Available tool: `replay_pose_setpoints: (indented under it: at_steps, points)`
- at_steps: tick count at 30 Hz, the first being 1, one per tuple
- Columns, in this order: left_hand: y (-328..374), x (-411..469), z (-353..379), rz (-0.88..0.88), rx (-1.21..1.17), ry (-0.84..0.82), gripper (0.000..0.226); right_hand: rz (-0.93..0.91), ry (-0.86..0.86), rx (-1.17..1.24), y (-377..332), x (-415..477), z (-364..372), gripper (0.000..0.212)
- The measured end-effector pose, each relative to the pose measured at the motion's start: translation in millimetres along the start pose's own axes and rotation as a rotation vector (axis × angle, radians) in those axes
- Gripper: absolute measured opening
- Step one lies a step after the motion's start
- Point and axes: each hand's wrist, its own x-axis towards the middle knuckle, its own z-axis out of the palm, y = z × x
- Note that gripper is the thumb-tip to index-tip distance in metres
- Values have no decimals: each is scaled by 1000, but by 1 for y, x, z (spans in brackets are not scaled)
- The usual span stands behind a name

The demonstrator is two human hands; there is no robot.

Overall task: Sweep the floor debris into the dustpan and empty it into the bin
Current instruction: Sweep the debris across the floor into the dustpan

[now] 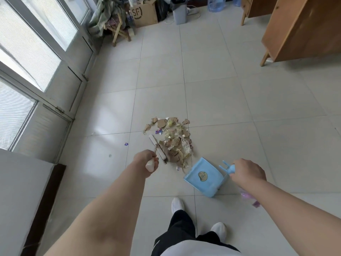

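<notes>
The left hand [147, 159] has its fingers curled round the white, rounded handle of a broom [154, 143], its long pale head against the left edge of the debris [175, 141] — torn brown cardboard and crinkled clear wrappers heaped on the glossy tiled floor [221, 100]. The right hand [247, 172] grips the handle of the smooth light-blue plastic dustpan [203, 177], set just beside the heap. The grey bin [178, 12] stands well apart.

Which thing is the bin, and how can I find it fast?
Look to the far end of the room, well past the debris pile. There, right of the cardboard box marked SF and a black sack, and left of the clear blue water jugs, stands the bin. It is the only tall grey plastic container, with a dark liner folded over its rim.
</notes>
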Motion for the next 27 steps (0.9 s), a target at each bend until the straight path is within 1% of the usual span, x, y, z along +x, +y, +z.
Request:
replay_pose_setpoints:
  at_steps: [3,5,8,12,14,16,19,23,25,27]
  points:
    - [-4,-10,-9,44,155,63,16,-17,-7,21,0,-4,0,13]
    - [-10,-14,-17,57,199,85,22,-24,-5,28,2,-5,1,16]
    - [-23,-14,-33,54,189,113,21,-27,0,32,3,-5,2,21]
    - [-36,2,-53,39,133,149,15,-23,-9,24,-4,-7,0,19]
    - [-37,16,-61,20,106,138,13,-29,-2,16,-12,-7,-4,17]
    - [-36,29,-65,-21,33,134,19,-31,2,7,-23,-6,-9,15]
    - [-31,44,-69,-40,15,141,25,-56,10,-19,-51,-5,-19,12]
    - [-11,58,-91,-58,-5,59,7,-135,35,-94,-99,-3,-33,9]
    - [5,66,-108,-73,6,22,5,-157,45,-115,-122,0,-39,10]
    - [27,76,-123,-85,-35,-6,7,-178,60,-116,-145,6,-43,9]
